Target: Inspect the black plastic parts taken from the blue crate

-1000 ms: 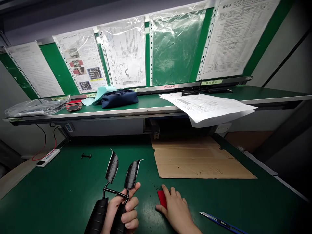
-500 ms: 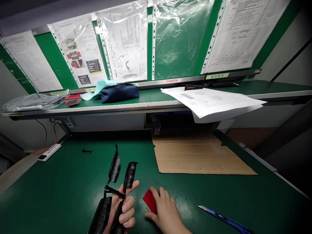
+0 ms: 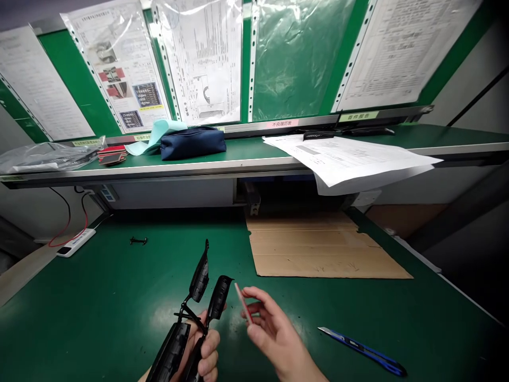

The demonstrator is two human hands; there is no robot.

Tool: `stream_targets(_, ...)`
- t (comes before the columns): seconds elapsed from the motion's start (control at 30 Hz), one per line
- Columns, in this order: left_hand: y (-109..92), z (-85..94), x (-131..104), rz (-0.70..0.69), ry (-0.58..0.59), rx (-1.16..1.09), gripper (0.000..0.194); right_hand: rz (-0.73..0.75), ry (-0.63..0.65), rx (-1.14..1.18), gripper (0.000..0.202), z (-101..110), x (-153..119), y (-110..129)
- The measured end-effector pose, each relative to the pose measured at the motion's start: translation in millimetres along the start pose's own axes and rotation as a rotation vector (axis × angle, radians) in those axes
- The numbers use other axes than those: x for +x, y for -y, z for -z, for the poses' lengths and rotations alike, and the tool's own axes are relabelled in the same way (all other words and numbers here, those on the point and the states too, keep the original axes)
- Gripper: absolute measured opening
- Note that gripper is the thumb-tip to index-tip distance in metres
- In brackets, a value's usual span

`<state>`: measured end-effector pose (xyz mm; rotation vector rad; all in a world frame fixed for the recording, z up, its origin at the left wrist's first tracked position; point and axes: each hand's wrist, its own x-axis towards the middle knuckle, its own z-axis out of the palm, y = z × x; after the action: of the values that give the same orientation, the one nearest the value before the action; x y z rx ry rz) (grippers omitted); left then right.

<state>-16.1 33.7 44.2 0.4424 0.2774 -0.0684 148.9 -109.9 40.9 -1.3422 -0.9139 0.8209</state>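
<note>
Down at the near edge of a green workbench [image 3: 99,313], two bare hands are raised just above the surface. The left hand [image 3: 202,353] is closed around a black plastic part [image 3: 191,323], a frame of several curved, ribbed pieces joined by thin bars; two pieces stick up and away from the fingers, two hang down toward the near edge. The right hand [image 3: 274,334] sits just to the right of it, pinching a small red card [image 3: 243,302] between thumb and fingertips, its edge turned toward the camera and close to the plastic part without clearly touching it.

To the right of the hands, a blue utility knife [image 3: 363,352] lies flat on the bench, well apart from them. Farther away, a flat sheet of brown cardboard [image 3: 322,246] lies on the bench. A small black clip [image 3: 138,241] and a white power strip [image 3: 75,242] sit at the far left.

Above, a shelf [image 3: 238,162] carries a dark blue pouch [image 3: 193,142], loose printed papers [image 3: 350,162] overhanging its edge, and a clear plastic bag [image 3: 47,156]. Sheets in plastic sleeves [image 3: 202,58] hang on the green back wall
</note>
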Motion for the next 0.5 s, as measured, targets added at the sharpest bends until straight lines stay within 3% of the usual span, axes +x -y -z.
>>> stream_targets(0.1, 5.1, -1.6, 1.3, 0.065, 0.003, 0.02, 0.054, 0.291, 0.002, -0.66, 0.04, -1.7, 0.6, 9.4)
stream_targets(0.17, 10.9, 4.4, 1.9, 0.05, 0.012, -0.007, 0.053, 0.447, 0.045, -0.89, 0.04, -4.8, 2.3, 13.3)
stream_targets(0.23, 16.6, 11.8, 1.5, -0.028, 0.013, -0.054, 0.043, 0.538, 0.131, -0.983, 0.04, -7.7, 4.0, 17.0)
stream_targets(0.33, 22.3, 18.6, -1.2, -0.128, 0.013, -0.103, 0.024, 0.514, 0.163, -1.03, 0.039, -9.2, 6.3, 21.9)
stream_targets(0.4, 23.9, 19.3, -2.7, -0.133, -0.006, -0.128, 0.021, 0.51, 0.176, -1.037, 0.04, -8.2, 7.9, 23.1)
stream_targets(0.5, 21.0, 16.1, -0.8, -0.082, -0.146, -0.179, 0.018, 0.518, 0.216, -1.061, 0.041, -7.2, 10.2, 20.3)
